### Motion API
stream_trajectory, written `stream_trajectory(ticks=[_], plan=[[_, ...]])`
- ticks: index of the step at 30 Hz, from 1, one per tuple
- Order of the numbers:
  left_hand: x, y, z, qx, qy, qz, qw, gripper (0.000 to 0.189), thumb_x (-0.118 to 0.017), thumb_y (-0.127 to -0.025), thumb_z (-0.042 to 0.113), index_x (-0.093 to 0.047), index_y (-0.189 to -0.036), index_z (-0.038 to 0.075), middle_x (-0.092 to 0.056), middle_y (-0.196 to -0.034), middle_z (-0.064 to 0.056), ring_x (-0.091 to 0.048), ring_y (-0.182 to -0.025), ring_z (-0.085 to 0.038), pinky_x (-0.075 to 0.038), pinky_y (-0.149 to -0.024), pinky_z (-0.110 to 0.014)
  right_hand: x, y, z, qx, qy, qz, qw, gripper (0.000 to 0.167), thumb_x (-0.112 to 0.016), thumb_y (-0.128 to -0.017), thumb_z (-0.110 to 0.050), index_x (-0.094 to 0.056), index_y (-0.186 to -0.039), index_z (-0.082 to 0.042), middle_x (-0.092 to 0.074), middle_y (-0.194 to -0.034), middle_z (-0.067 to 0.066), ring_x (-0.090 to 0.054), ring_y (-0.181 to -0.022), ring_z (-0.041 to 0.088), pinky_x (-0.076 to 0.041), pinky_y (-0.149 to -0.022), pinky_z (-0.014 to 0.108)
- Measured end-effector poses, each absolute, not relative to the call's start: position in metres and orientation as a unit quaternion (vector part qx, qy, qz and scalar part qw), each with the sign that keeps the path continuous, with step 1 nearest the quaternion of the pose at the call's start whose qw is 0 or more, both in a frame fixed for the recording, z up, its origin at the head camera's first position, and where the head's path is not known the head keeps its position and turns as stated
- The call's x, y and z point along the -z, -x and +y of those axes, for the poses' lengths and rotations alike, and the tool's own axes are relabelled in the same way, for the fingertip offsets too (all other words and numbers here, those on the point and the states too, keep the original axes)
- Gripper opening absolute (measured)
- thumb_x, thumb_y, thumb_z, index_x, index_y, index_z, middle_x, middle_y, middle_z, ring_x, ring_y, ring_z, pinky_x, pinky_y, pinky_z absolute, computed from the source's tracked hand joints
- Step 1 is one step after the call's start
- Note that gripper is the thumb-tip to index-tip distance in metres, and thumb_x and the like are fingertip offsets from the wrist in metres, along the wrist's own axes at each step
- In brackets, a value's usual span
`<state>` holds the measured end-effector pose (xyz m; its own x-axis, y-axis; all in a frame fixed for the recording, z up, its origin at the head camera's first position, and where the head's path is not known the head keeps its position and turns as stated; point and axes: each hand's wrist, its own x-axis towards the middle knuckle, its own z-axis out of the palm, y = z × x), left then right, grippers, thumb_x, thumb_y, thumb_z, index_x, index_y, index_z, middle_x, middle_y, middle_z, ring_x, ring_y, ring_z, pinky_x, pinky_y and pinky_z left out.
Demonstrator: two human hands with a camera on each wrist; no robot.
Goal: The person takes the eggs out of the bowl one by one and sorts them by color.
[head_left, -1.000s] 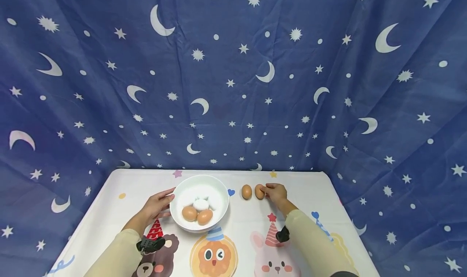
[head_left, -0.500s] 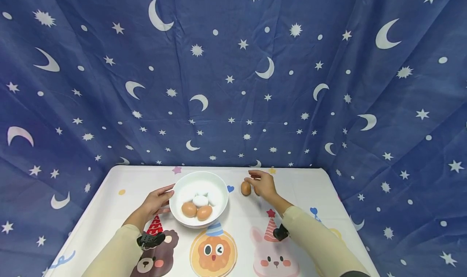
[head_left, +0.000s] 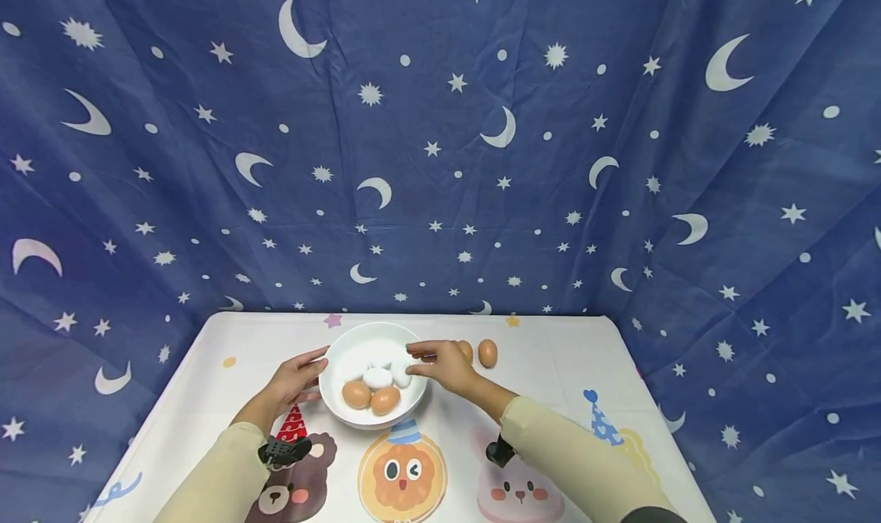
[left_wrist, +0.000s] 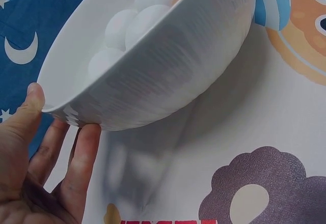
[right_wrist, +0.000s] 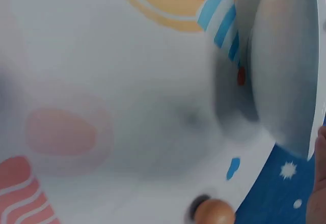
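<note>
A white bowl (head_left: 351, 339) stands on the table, holding brown eggs (head_left: 356, 394) and white eggs (head_left: 377, 378). My left hand (head_left: 292, 383) grips its left rim; in the left wrist view the thumb (left_wrist: 34, 99) lies at the rim and the fingers (left_wrist: 84, 147) support the outer wall. Over the right rim reaches my right hand (head_left: 443, 364), thumb and fingers apart, fingertips close by a white egg (head_left: 402, 374). In the right wrist view only a strip of that hand (right_wrist: 318, 178) shows beside the bowl.
Two more brown eggs lie on the table right of the bowl: one egg (head_left: 487, 353) in full view, another egg (head_left: 466, 350) partly hidden behind my right hand. The tablecloth (head_left: 551, 355) bears printed cartoon animals. A blue star-and-moon curtain (head_left: 440, 164) closes off the back and sides.
My right hand has left the right-hand brown egg on the table, passed over the other one and moved left to the bowl. Both eggs stayed put. The left hand keeps its grip.
</note>
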<state>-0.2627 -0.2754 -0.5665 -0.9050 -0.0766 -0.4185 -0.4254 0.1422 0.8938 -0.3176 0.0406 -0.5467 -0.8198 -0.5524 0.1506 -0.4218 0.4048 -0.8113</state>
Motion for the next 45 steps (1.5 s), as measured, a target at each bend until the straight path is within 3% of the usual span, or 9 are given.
stream_trajectory(ticks=[5,14,19,24,34,45], plan=[[0.569,0.263,-0.276,-0.633,0.172,0.741,0.141,0.055,-0.056,-0.101,0.033,-0.041,-0.151,0.015,-0.048,-0.145,-0.023,-0.064,-0.116,-0.031,-0.062,-0.082,-0.037,0.548,0.313,0.023,0.399,0.344,0.839,0.136,0.042,-0.081,-0.082,-0.019,-0.07,-0.121,-0.006,-0.072,-0.118,0.004,-0.068,-0.106,0.016,-0.056,-0.092,0.02],[0.568,0.264,-0.278,-0.635,0.167,0.741,0.142,0.056,-0.056,-0.101,0.034,-0.04,-0.151,0.014,-0.047,-0.145,-0.024,-0.065,-0.115,-0.03,-0.063,-0.082,-0.038,0.551,0.314,0.001,0.325,0.391,0.836,0.205,0.037,-0.081,-0.082,-0.012,-0.072,-0.118,-0.009,-0.073,-0.116,0.0,-0.067,-0.105,0.01,-0.054,-0.09,0.014],[0.565,0.263,-0.278,-0.635,0.169,0.741,0.139,0.056,-0.056,-0.101,0.034,-0.04,-0.151,0.015,-0.047,-0.145,-0.024,-0.068,-0.109,-0.024,-0.063,-0.081,-0.037,0.549,0.317,-0.009,0.257,0.405,0.852,0.21,0.035,-0.083,-0.079,-0.014,-0.075,-0.113,-0.014,-0.074,-0.109,-0.004,-0.065,-0.099,0.001,-0.05,-0.086,0.008],[0.565,0.264,-0.277,-0.633,0.17,0.742,0.142,0.057,-0.057,-0.1,0.034,-0.04,-0.151,0.015,-0.047,-0.145,-0.024,-0.066,-0.111,-0.026,-0.062,-0.082,-0.037,0.551,0.316,-0.017,0.197,0.406,0.866,0.215,0.045,-0.087,-0.072,-0.018,-0.075,-0.115,-0.018,-0.074,-0.102,-0.011,-0.06,-0.086,-0.004,-0.049,-0.079,0.007],[0.565,0.265,-0.274,-0.627,0.174,0.745,0.145,0.056,-0.055,-0.101,0.034,-0.039,-0.152,0.016,-0.046,-0.146,-0.023,-0.064,-0.116,-0.029,-0.062,-0.083,-0.037,0.557,0.313,-0.022,0.165,0.396,0.881,0.202,0.047,-0.088,-0.071,-0.024,-0.074,-0.116,-0.022,-0.074,-0.106,-0.012,-0.062,-0.095,-0.003,-0.049,-0.088,0.009],[0.566,0.264,-0.275,-0.629,0.175,0.744,0.144,0.056,-0.056,-0.101,0.034,-0.04,-0.151,0.015,-0.046,-0.147,-0.024,-0.061,-0.121,-0.033,-0.062,-0.083,-0.038,0.558,0.315,-0.022,0.176,0.402,0.874,0.207,0.042,-0.09,-0.071,-0.023,-0.076,-0.111,-0.018,-0.075,-0.095,-0.012,-0.06,-0.082,-0.004,-0.048,-0.075,0.006]])
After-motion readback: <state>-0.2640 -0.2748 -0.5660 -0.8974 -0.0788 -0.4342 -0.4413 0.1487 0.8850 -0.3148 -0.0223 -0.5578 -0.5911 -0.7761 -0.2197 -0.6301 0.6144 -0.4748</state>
